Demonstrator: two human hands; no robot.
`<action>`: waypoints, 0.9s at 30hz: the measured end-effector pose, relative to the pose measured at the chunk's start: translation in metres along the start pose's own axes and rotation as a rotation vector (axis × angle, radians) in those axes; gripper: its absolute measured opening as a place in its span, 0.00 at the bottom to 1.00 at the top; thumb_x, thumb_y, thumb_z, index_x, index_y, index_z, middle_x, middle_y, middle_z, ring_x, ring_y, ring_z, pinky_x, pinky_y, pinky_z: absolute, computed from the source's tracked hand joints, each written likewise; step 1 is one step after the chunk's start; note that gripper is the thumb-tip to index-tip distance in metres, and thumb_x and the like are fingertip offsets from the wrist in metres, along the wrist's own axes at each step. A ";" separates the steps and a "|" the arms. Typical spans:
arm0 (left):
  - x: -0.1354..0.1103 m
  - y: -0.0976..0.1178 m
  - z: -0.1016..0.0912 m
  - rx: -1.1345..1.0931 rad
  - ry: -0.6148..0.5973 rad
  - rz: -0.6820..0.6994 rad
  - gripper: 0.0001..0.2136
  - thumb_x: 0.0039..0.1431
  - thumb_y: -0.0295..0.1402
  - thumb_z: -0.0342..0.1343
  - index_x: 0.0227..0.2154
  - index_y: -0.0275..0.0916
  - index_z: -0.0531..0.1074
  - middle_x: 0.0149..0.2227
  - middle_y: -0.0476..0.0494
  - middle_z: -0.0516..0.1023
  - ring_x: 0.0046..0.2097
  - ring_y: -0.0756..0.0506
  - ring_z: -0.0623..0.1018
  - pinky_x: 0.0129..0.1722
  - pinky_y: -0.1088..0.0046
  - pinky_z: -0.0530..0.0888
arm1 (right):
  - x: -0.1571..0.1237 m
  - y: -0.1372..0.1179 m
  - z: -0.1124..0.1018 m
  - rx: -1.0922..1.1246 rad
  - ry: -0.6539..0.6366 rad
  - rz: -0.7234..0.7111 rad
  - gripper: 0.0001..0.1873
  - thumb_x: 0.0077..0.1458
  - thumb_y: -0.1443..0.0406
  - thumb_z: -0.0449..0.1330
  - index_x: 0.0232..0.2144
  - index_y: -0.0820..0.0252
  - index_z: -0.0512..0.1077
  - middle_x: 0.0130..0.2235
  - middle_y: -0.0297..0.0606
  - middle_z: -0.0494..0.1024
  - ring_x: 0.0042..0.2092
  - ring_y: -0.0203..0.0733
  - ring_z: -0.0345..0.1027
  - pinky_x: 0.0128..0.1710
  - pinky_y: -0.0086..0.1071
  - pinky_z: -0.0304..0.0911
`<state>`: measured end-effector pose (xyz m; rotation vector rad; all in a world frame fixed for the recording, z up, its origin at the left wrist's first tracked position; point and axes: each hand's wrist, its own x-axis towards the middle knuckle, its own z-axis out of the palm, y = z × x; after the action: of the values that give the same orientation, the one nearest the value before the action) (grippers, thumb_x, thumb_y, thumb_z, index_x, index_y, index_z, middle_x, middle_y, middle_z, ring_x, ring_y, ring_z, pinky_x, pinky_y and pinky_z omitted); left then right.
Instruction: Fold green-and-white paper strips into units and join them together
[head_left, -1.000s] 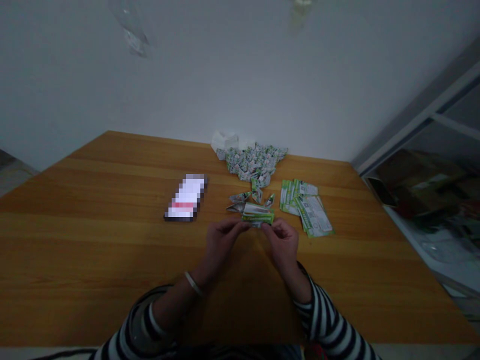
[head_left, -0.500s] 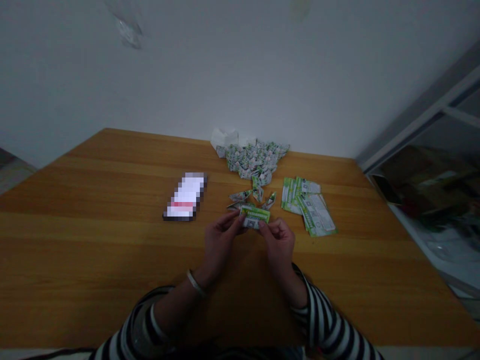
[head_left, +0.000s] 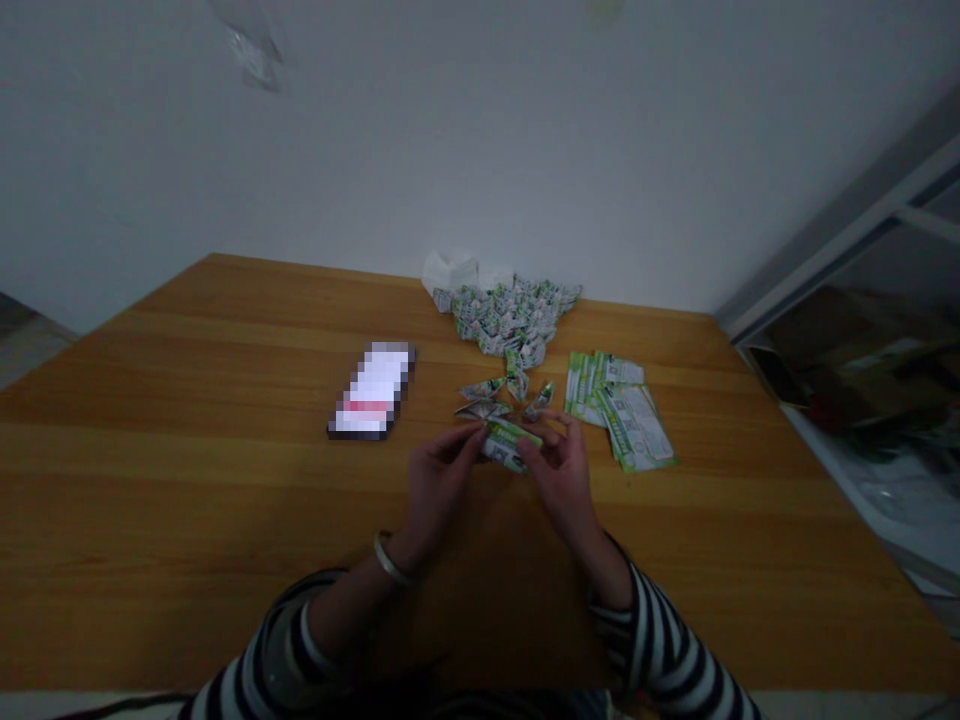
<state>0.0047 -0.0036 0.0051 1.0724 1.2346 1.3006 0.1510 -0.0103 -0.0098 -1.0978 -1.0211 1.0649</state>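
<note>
My left hand (head_left: 439, 490) and my right hand (head_left: 559, 472) pinch a green-and-white printed paper strip (head_left: 507, 445) between them, just above the table. The strip is tilted and partly folded, and my fingers hide its ends. Several small folded paper pieces (head_left: 480, 391) lie just beyond my hands, and a large heap of similar folded pieces (head_left: 506, 320) lies further back. To the right of my right hand is a loose stack of flat green-printed paper slips (head_left: 626, 420). A silver bangle (head_left: 390, 563) circles my left wrist.
A pixelated flat rectangular object (head_left: 371, 392) lies on the wooden table (head_left: 225, 400), left of my hands. White paper (head_left: 448, 270) sits at the table's far edge against a white wall. A glass-fronted cabinet (head_left: 847, 380) stands beyond the right edge.
The paper strip has turned, with its right end now tilted toward the far side. My right fingers have spread more, and my hands have shifted slightly.
</note>
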 end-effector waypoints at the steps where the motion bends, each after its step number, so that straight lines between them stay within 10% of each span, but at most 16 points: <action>1: -0.001 -0.001 -0.001 0.049 -0.038 0.034 0.06 0.52 0.33 0.62 0.33 0.39 0.81 0.33 0.44 0.83 0.33 0.45 0.80 0.36 0.69 0.77 | 0.003 -0.003 -0.005 -0.071 -0.070 -0.013 0.17 0.51 0.58 0.64 0.42 0.54 0.67 0.32 0.32 0.77 0.31 0.37 0.70 0.30 0.28 0.64; 6: -0.001 -0.005 0.000 0.179 -0.243 0.056 0.07 0.54 0.32 0.60 0.34 0.40 0.80 0.33 0.44 0.82 0.35 0.45 0.79 0.37 0.70 0.75 | 0.008 -0.016 -0.025 -0.484 -0.418 -0.128 0.17 0.58 0.60 0.57 0.19 0.60 0.68 0.18 0.27 0.62 0.21 0.31 0.53 0.21 0.26 0.46; 12: 0.006 -0.008 0.001 0.017 -0.354 -0.177 0.15 0.55 0.43 0.59 0.27 0.34 0.76 0.24 0.46 0.76 0.26 0.49 0.73 0.26 0.76 0.69 | -0.003 -0.004 -0.013 -0.475 -0.190 -0.187 0.20 0.60 0.58 0.54 0.18 0.59 0.66 0.17 0.27 0.57 0.20 0.31 0.50 0.21 0.27 0.45; 18: 0.001 -0.009 0.004 0.069 -0.186 -0.069 0.14 0.54 0.42 0.59 0.24 0.35 0.73 0.22 0.49 0.72 0.25 0.50 0.70 0.26 0.77 0.66 | -0.013 0.002 0.003 -0.430 -0.067 -0.190 0.20 0.60 0.57 0.54 0.19 0.59 0.65 0.19 0.29 0.60 0.22 0.33 0.53 0.21 0.28 0.48; 23: 0.000 -0.013 0.007 0.060 -0.367 -0.144 0.15 0.56 0.45 0.56 0.28 0.36 0.73 0.22 0.48 0.73 0.24 0.49 0.72 0.25 0.76 0.67 | -0.015 -0.001 0.007 -0.376 0.095 -0.161 0.19 0.60 0.57 0.53 0.19 0.58 0.62 0.19 0.29 0.58 0.23 0.34 0.52 0.21 0.28 0.47; 27: -0.001 -0.015 0.003 0.228 -0.288 -0.054 0.14 0.56 0.43 0.56 0.25 0.36 0.73 0.22 0.49 0.71 0.25 0.49 0.69 0.24 0.76 0.64 | -0.013 -0.002 0.006 -0.354 0.073 -0.147 0.20 0.59 0.58 0.54 0.18 0.58 0.60 0.19 0.27 0.54 0.22 0.33 0.49 0.21 0.28 0.45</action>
<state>0.0095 -0.0048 -0.0098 1.3278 1.2006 0.9401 0.1426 -0.0224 -0.0086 -1.3123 -1.2416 0.7362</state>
